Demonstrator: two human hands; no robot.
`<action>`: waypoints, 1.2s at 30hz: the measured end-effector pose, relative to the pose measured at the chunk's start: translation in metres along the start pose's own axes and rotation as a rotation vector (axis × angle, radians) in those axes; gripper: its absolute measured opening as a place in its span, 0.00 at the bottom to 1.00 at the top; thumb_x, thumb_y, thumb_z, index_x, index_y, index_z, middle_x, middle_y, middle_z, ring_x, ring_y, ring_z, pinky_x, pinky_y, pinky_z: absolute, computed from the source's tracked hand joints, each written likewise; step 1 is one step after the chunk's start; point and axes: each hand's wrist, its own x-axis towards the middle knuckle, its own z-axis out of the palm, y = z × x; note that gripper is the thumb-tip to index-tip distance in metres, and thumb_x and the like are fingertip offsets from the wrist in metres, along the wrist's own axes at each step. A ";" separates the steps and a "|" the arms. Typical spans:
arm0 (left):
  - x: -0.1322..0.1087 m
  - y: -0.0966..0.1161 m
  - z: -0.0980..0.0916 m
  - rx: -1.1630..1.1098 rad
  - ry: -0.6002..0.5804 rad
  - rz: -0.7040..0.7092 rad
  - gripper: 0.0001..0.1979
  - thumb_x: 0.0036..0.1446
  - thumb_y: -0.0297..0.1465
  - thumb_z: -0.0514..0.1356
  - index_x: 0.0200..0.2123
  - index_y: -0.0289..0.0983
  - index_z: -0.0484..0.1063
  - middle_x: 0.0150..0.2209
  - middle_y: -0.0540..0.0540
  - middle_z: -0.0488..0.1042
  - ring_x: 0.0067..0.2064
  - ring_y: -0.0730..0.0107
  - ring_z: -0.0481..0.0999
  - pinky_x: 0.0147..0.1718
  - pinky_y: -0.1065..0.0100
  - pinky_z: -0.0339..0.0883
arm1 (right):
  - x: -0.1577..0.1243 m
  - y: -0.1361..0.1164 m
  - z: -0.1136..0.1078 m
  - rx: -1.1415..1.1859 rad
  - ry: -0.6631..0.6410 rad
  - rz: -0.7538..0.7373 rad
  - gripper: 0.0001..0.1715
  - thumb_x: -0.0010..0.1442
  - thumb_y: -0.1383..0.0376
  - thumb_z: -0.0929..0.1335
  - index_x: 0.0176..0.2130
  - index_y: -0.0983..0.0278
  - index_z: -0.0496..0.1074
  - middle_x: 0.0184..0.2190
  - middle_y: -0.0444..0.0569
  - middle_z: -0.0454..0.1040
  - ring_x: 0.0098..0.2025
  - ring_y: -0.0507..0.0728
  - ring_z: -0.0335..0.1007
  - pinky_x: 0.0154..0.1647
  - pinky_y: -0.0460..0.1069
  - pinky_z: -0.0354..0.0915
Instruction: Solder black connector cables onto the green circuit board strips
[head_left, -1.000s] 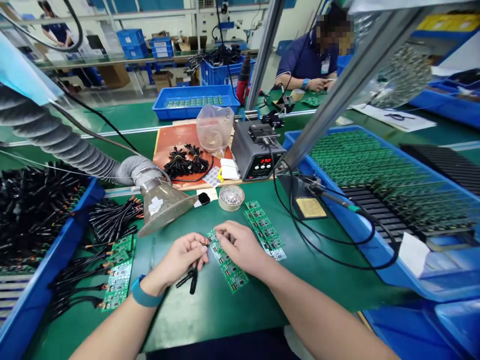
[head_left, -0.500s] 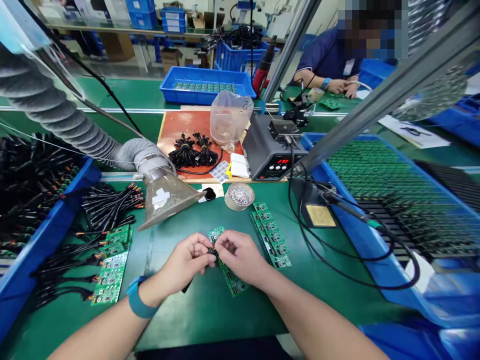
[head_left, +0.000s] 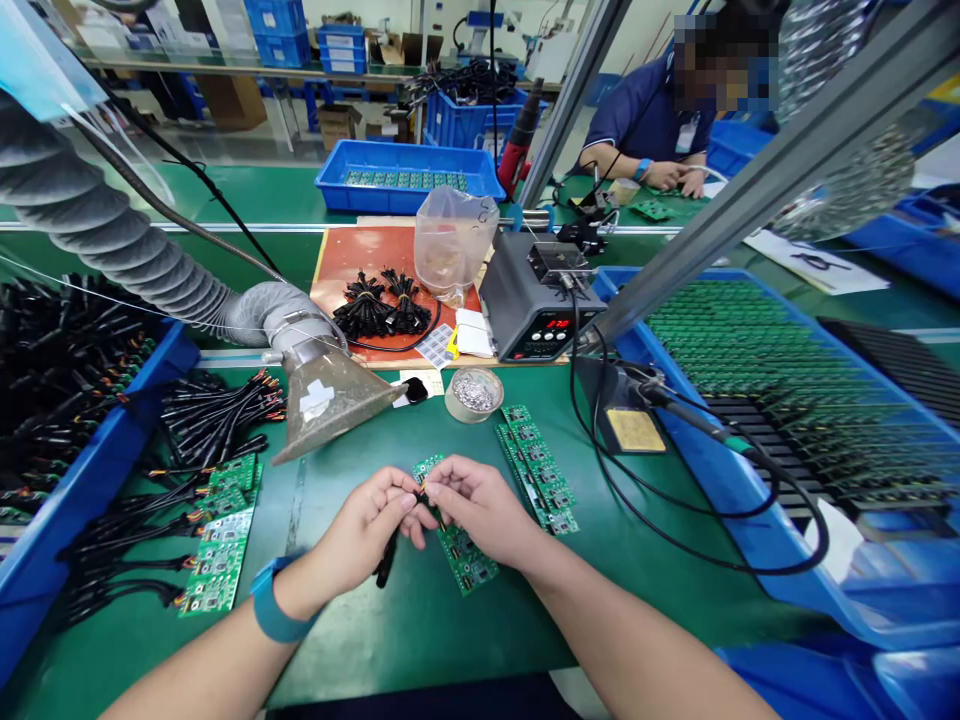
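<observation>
Pinching a thin black cable [head_left: 386, 562], left hand [head_left: 375, 522] and right hand [head_left: 478, 508] curled nearly closed. Beneath them lay a green circuit-board strip [head_left: 471, 562].

A black cable [head_left: 385, 562] hangs slantwise from the left hand [head_left: 373, 520], its thin orange wires at the right hand's [head_left: 484, 508] fingertips. A green circuit-board strip [head_left: 469, 562] — dotted with small components — lies aslant on the tabletop [head_left: 360, 645], partly hidden beneath the hands.

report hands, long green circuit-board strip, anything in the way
Left hand gripping thin black cable; right hand at its upper end. Strip below, partly hidden by hands.
</observation>
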 end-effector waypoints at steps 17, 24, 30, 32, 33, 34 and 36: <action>-0.004 0.001 0.005 0.040 0.004 0.028 0.21 0.66 0.50 0.59 0.41 0.36 0.65 0.31 0.48 0.77 0.25 0.75 0.76 0.26 0.71 0.67 | 0.000 -0.007 0.000 0.056 -0.058 0.063 0.15 0.59 0.54 0.72 0.34 0.63 0.71 0.22 0.39 0.69 0.22 0.48 0.61 0.23 0.45 0.57; -0.004 0.000 0.004 0.099 0.024 0.021 0.20 0.66 0.48 0.59 0.41 0.36 0.65 0.31 0.50 0.76 0.21 0.81 0.64 0.21 0.74 0.57 | -0.002 -0.002 0.000 -0.066 -0.013 0.019 0.12 0.60 0.56 0.70 0.34 0.63 0.71 0.26 0.42 0.71 0.24 0.49 0.64 0.26 0.46 0.61; -0.004 -0.004 0.000 0.131 -0.026 -0.024 0.19 0.67 0.48 0.59 0.39 0.36 0.67 0.27 0.52 0.73 0.20 0.82 0.54 0.19 0.75 0.47 | -0.004 0.001 0.002 -0.273 0.017 -0.114 0.11 0.62 0.59 0.68 0.31 0.62 0.71 0.25 0.42 0.69 0.27 0.51 0.63 0.29 0.47 0.60; -0.004 -0.003 -0.001 0.145 -0.042 -0.028 0.19 0.66 0.48 0.59 0.38 0.36 0.68 0.27 0.51 0.73 0.20 0.82 0.54 0.20 0.74 0.46 | -0.004 -0.001 0.001 -0.269 0.002 -0.084 0.12 0.62 0.57 0.69 0.30 0.62 0.71 0.24 0.42 0.69 0.26 0.51 0.63 0.28 0.47 0.60; -0.003 -0.003 -0.002 0.135 -0.048 -0.030 0.20 0.66 0.48 0.59 0.38 0.36 0.68 0.27 0.51 0.73 0.21 0.82 0.54 0.20 0.74 0.46 | -0.004 -0.002 0.000 -0.236 -0.016 -0.050 0.14 0.62 0.56 0.70 0.31 0.62 0.71 0.24 0.42 0.69 0.26 0.51 0.63 0.27 0.47 0.60; -0.003 -0.002 -0.002 0.113 -0.052 -0.033 0.20 0.66 0.48 0.60 0.39 0.36 0.68 0.27 0.51 0.73 0.21 0.82 0.54 0.20 0.74 0.46 | -0.004 -0.003 -0.001 -0.190 -0.037 -0.012 0.15 0.62 0.54 0.70 0.32 0.62 0.71 0.24 0.41 0.69 0.25 0.51 0.64 0.27 0.47 0.60; -0.003 -0.001 -0.002 0.052 -0.054 -0.037 0.20 0.65 0.49 0.60 0.40 0.36 0.68 0.27 0.51 0.74 0.20 0.81 0.55 0.20 0.73 0.47 | -0.005 -0.006 -0.002 -0.100 -0.068 0.046 0.17 0.62 0.51 0.71 0.34 0.62 0.71 0.25 0.41 0.70 0.25 0.51 0.65 0.27 0.47 0.62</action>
